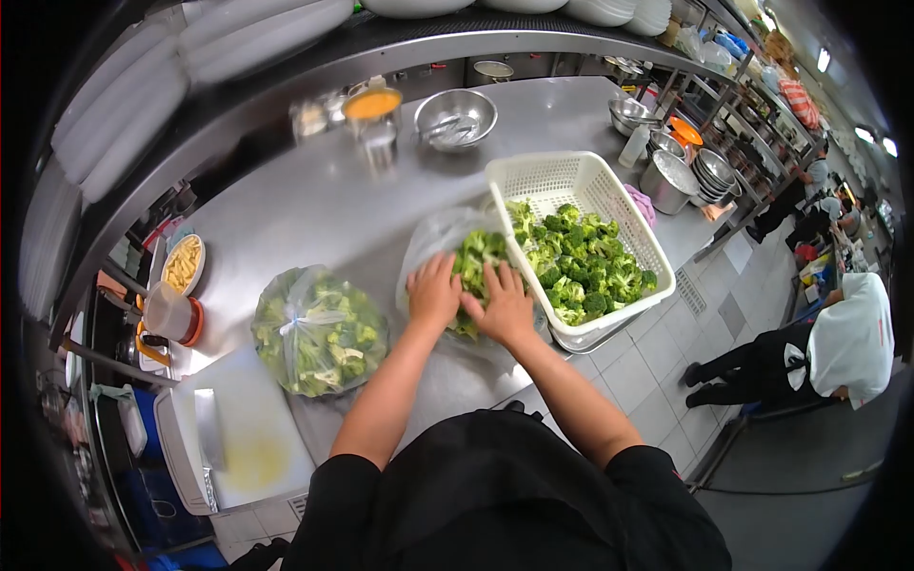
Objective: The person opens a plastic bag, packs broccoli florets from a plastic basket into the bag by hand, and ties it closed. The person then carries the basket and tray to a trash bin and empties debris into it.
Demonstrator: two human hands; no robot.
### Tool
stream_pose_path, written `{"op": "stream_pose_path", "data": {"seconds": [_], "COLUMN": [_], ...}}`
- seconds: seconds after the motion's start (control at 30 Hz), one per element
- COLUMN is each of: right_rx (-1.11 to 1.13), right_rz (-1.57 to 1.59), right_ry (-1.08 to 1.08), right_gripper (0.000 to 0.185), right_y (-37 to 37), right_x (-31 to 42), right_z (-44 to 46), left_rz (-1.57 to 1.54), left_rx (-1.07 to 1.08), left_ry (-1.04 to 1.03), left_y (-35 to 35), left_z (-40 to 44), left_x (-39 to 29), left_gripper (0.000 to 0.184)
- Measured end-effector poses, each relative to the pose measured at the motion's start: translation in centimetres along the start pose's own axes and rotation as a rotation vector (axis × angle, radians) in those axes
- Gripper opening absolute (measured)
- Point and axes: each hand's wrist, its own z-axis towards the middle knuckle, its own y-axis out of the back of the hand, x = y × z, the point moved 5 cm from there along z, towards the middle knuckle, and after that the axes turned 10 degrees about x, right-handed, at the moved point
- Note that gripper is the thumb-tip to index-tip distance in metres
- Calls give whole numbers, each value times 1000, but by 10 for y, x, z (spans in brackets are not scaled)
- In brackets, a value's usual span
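Broccoli florets [479, 255] lie in an open clear plastic bag [426, 238] at the middle of the steel table. My left hand [436, 287] rests on the bag's left side, fingers stretched over the florets. Beside it my right hand [502, 303] lies on the same broccoli with its fingers spread. A white perforated basket [519, 174] stands just right of the bag, partly filled with loose broccoli [592, 262]. To the left sits a second plastic bag [321, 330], full of broccoli and knotted at the top.
A cleaver [208, 428] lies on a white cutting board [249, 443] at the front left. Cut yellow pieces fill a bowl [184, 264]. A metal bowl [456, 121] and an orange-filled container [372, 105] stand behind. A person [824, 338] stands at right.
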Motion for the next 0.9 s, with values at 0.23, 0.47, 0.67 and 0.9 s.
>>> {"op": "stream_pose_path", "data": {"seconds": [0.23, 0.47, 0.67, 0.9], "right_rx": [-96, -148, 150, 158], "right_rz": [81, 161, -73, -93], "right_ry": [54, 211, 464, 489], "right_gripper": [78, 74, 45, 11], "right_y": [-18, 35, -4, 41], "right_x": [-21, -7, -20, -22], "right_z": [6, -37, -78, -47], "left_rz": [3, -217, -235, -186], "left_rx": [-165, 241, 526, 226], "left_ry": [129, 557, 448, 405], "left_y": [32, -18, -22, 50], "left_z": [25, 72, 90, 109], "left_x": [6, 93, 81, 57], "left_gripper": [46, 87, 56, 33]}}
